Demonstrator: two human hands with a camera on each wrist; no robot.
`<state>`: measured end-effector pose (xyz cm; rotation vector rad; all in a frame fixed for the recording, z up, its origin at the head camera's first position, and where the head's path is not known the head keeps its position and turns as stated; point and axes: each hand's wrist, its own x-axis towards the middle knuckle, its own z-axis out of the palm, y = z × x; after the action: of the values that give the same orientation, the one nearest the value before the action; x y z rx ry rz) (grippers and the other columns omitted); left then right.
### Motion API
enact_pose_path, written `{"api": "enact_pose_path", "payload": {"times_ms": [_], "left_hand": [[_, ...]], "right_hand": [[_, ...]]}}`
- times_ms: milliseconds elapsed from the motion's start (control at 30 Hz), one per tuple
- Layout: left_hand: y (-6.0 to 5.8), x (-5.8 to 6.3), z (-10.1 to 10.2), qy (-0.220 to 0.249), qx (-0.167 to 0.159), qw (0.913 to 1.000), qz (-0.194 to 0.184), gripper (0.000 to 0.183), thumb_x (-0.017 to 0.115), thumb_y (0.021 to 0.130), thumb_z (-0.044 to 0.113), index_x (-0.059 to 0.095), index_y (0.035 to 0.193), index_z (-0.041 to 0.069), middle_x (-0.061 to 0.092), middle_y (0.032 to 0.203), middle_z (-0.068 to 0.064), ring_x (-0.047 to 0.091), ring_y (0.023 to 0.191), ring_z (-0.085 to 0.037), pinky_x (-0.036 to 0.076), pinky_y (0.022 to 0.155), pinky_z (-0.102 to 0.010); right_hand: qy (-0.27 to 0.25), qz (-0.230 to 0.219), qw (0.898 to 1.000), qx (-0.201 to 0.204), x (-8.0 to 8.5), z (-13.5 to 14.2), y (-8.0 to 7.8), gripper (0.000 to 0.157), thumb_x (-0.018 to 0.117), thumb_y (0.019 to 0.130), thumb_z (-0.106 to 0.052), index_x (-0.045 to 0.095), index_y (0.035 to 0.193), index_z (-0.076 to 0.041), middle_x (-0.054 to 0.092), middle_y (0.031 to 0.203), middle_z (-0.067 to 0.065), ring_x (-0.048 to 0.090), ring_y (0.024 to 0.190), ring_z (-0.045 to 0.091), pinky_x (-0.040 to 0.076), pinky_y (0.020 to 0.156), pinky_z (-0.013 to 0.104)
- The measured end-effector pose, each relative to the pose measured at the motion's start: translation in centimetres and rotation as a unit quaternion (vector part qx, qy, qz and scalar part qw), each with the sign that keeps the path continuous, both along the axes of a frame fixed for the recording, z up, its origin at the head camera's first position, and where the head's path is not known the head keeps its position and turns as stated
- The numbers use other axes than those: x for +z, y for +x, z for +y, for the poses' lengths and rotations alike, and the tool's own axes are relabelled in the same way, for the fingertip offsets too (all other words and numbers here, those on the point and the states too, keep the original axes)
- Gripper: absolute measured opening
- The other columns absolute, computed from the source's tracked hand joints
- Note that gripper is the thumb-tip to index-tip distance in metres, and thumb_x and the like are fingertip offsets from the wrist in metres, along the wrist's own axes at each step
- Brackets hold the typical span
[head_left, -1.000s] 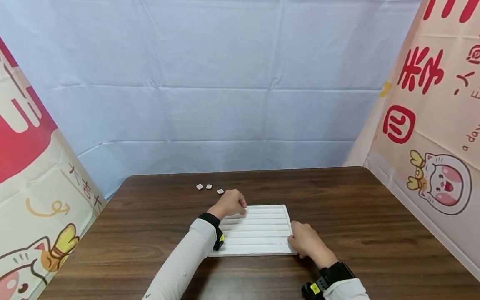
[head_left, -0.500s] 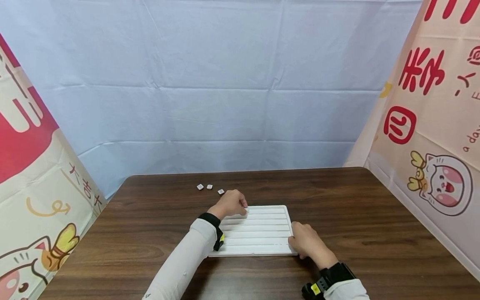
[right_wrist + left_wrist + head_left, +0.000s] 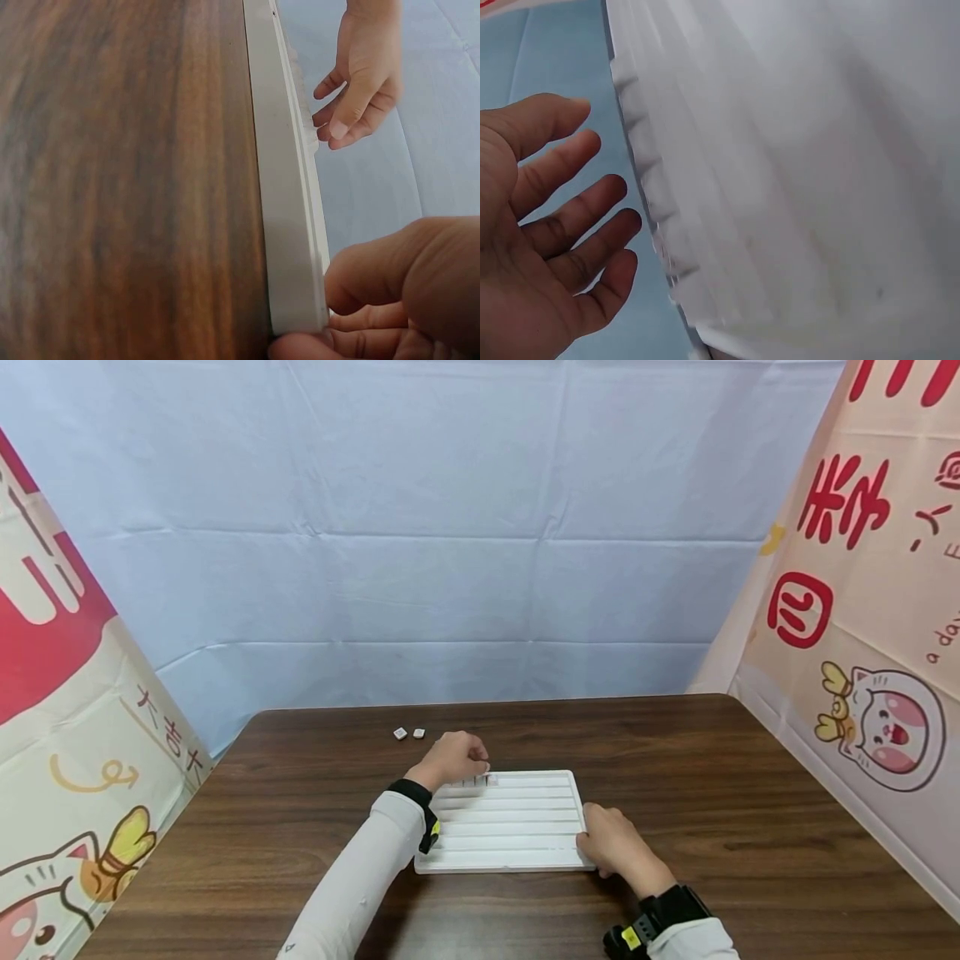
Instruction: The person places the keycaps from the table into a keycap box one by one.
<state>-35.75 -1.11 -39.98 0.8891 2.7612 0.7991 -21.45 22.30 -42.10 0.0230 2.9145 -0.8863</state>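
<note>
A white ridged tray (image 3: 517, 818) lies on the table, with several small white tiles (image 3: 472, 781) in a row along its farthest groove. In the left wrist view that row of tiles (image 3: 658, 187) runs along the tray's edge. My left hand (image 3: 452, 758) hovers at the tray's far left part. Its fingers are loosely bent and spread, with nothing between them in the left wrist view. At the tray's near right side, my right hand (image 3: 617, 843) grips the edge. The right wrist view shows the thumb over the tray's rim (image 3: 289, 225) and fingers at its corner.
Two loose white tiles, a left one (image 3: 400, 734) and a right one (image 3: 418, 734), lie on the dark wooden table (image 3: 637, 752) beyond the tray. A pale blue cloth (image 3: 450, 568) hangs behind the table, and printed cloths flank it.
My left hand has shifted slightly left and away from me, uncovering tiles in the far groove. The loose tile nearest that hand is no longer visible. The right hand keeps its grip.
</note>
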Motion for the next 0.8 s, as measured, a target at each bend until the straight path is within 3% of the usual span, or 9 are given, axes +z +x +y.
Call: {"api": "enact_pose_path", "payload": {"times_ms": [267,500,633,667,800], "left_hand": [[-1.1,-0.2,-1.3,-0.029,0.043,0.9983,0.027,0.017,0.061,0.091,0.015,0.068,0.104,0.007,0.063,0.107,-0.008,0.059,0.093,-0.023,0.047,0.077,-0.038],[-2.8,-1.1,-3.7,-0.042,0.078,0.9943,0.058,0.020,0.064,0.088,0.016,0.068,0.106,0.010,0.061,0.107,-0.011,0.060,0.082,-0.023,0.047,0.065,-0.037],[-3.3,-1.1,-4.8,-0.061,0.113,0.9892,0.070,0.024,0.065,0.088,0.018,0.067,0.110,0.010,0.057,0.113,-0.012,0.057,0.096,-0.028,0.048,0.074,-0.041],[-3.0,-0.6,-4.8,-0.067,0.129,0.9876,0.060,0.024,0.065,0.087,0.015,0.067,0.111,0.009,0.056,0.115,-0.014,0.056,0.100,-0.030,0.047,0.078,-0.044],[-3.4,-1.0,-5.3,-0.070,0.151,0.9844,0.057,0.030,0.065,0.088,0.015,0.063,0.117,0.007,0.054,0.118,-0.016,0.053,0.104,-0.033,0.041,0.086,-0.051]], "right_hand": [[0.007,0.001,1.000,0.003,0.0,0.0,0.0,0.027,0.051,0.086,0.004,0.053,0.111,0.014,0.053,0.070,0.015,0.050,0.037,0.017,0.042,0.035,0.028],[0.006,0.002,1.000,0.007,0.0,-0.4,-0.3,0.027,0.052,0.085,0.005,0.053,0.111,0.014,0.054,0.072,0.016,0.050,0.037,0.017,0.042,0.035,0.028],[0.004,0.005,1.000,0.011,0.0,-0.5,-0.3,0.027,0.051,0.085,0.004,0.052,0.110,0.014,0.054,0.072,0.015,0.050,0.037,0.016,0.042,0.036,0.028],[0.005,0.004,1.000,0.009,0.0,-0.4,-0.3,0.027,0.051,0.085,0.004,0.052,0.110,0.014,0.053,0.071,0.015,0.050,0.037,0.017,0.042,0.036,0.028],[0.007,-0.005,1.000,0.003,0.0,-0.2,-0.2,0.026,0.051,0.085,0.004,0.053,0.110,0.014,0.051,0.070,0.013,0.050,0.038,0.017,0.042,0.036,0.028]]}}
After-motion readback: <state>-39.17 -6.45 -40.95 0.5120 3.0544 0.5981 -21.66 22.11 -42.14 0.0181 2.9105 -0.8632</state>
